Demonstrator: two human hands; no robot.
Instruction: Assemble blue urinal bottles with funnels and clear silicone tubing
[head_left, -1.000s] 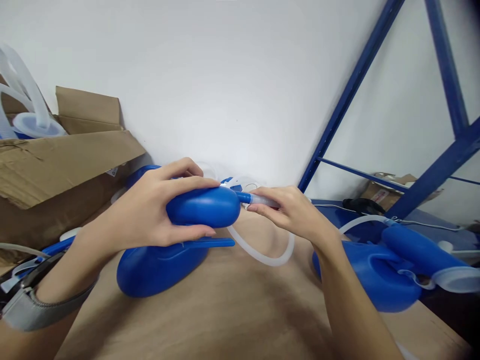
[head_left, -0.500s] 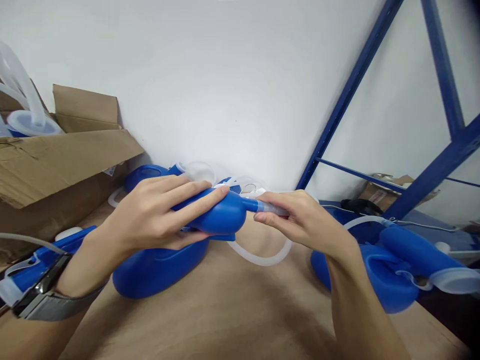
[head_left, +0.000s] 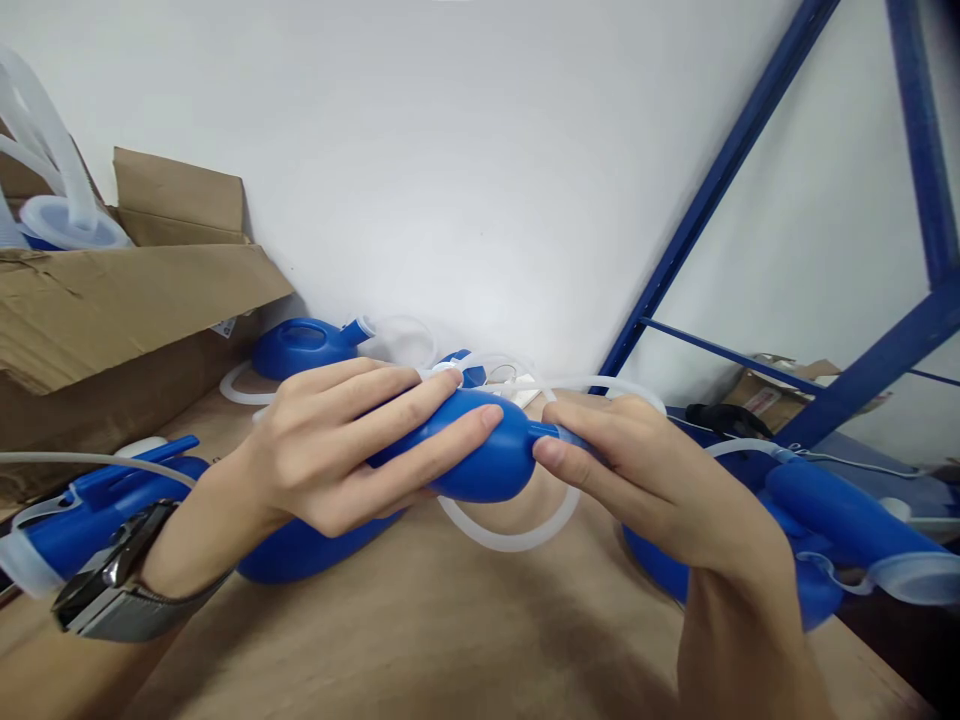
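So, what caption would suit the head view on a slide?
Left hand grasps a blue bottle while the right hand pinches a pale tube at the bottle's narrow spout.

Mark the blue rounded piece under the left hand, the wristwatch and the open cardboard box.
Blue rounded piece (head_left: 501, 462): head view, on its smooth, uncovered side.
Wristwatch (head_left: 142, 609): head view, on its grey band.
Cardboard box (head_left: 142, 308): head view, on its near flap.

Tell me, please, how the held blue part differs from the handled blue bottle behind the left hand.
The left hand grips the blue part; the blue bottle is untouched. The part ends in a narrow stem, the bottle in a wider neck. Both are blue.
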